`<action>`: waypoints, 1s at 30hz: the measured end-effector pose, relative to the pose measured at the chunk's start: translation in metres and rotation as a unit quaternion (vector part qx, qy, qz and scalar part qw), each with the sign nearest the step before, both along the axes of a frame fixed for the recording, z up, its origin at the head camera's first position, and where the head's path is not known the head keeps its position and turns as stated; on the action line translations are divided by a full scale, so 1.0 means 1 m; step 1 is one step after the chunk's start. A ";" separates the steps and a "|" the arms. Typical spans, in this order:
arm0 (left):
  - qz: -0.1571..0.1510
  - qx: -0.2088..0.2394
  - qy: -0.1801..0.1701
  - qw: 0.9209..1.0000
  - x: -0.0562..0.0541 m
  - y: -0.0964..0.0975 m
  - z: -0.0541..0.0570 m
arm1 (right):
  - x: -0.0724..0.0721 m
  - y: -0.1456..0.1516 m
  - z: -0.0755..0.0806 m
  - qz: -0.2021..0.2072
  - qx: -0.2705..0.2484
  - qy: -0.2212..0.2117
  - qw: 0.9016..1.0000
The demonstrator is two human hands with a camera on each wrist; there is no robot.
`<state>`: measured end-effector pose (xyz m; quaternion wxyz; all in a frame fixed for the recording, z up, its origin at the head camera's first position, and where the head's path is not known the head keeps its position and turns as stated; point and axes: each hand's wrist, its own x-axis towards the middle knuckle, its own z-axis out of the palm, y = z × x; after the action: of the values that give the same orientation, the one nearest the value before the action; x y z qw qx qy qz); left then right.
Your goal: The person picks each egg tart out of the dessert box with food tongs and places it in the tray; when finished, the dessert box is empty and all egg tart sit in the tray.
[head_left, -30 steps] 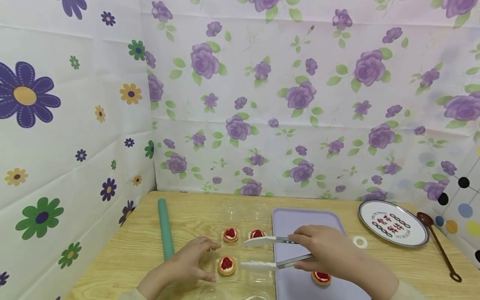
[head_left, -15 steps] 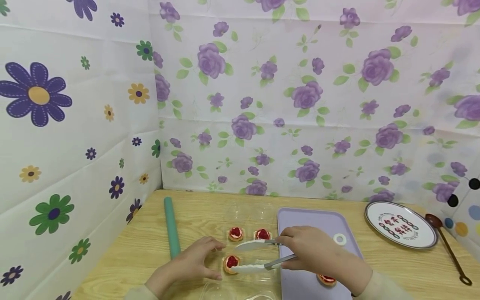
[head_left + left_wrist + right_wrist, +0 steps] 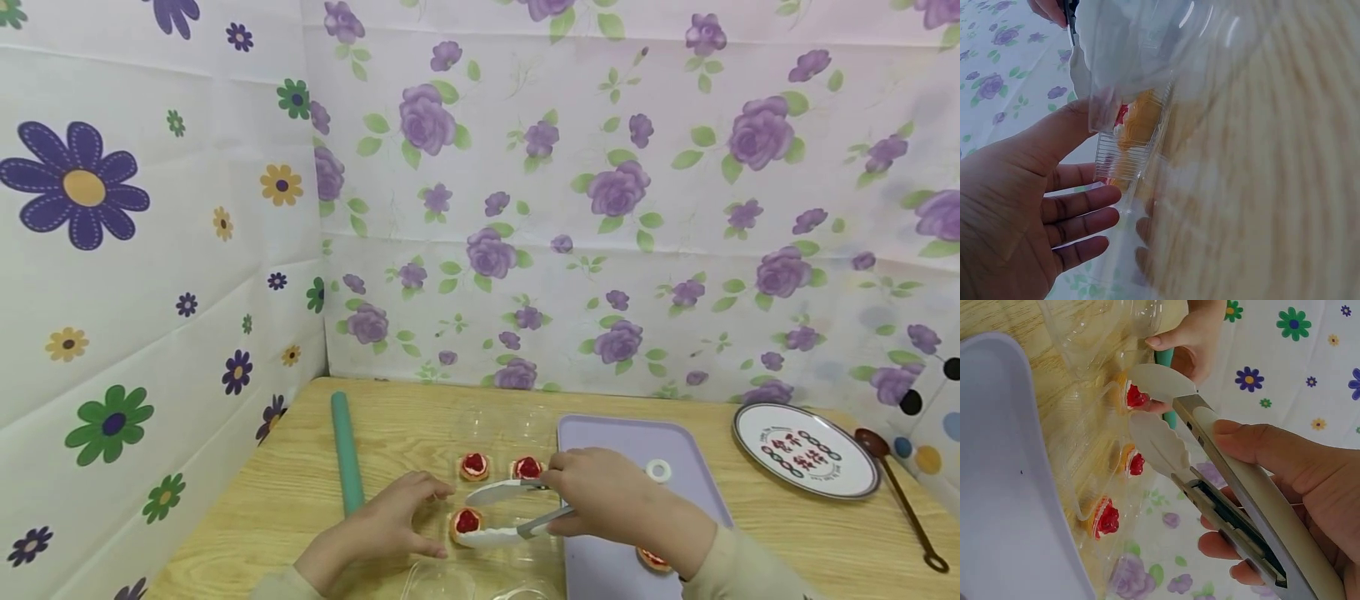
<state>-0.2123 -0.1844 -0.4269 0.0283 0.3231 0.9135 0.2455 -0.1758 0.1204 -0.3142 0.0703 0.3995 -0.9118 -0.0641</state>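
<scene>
My right hand (image 3: pixel 615 496) holds a pair of tongs (image 3: pixel 1235 475) with white scalloped tips and metal arms. In the head view, the spread tips lie on either side of the front-left tart (image 3: pixel 467 522), which has red fruit and white cream. This tart sits in a clear plastic container (image 3: pixel 435 579). Two more tarts, a left one (image 3: pixel 474 467) and a right one (image 3: pixel 528 467), sit behind it. My left hand (image 3: pixel 390 518) is beside the container's left side, thumb and fingers spread; whether it touches the wall is unclear.
Right of the container lies a lilac tray (image 3: pixel 615 429), bearing another tart (image 3: pixel 654 560) partly hidden by my right forearm. A teal rod (image 3: pixel 345 446) lies at left. A printed white plate (image 3: pixel 810 450) and a brown ladle (image 3: pixel 900 492) are at far right.
My right hand and the tongs have moved left, bringing the tips from right of the front-left tart to either side of it. The left hand keeps its place beside the container.
</scene>
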 end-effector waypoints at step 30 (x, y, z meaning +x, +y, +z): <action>0.007 -0.008 0.002 1.000 0.001 0.002 0.003 | -0.004 -0.020 0.007 0.027 0.079 0.047 0.995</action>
<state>-0.2115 -0.1820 -0.4244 0.0277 0.3170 0.9176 0.2382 -0.1798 0.1007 -0.3076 0.0831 0.4244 -0.8886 -0.1531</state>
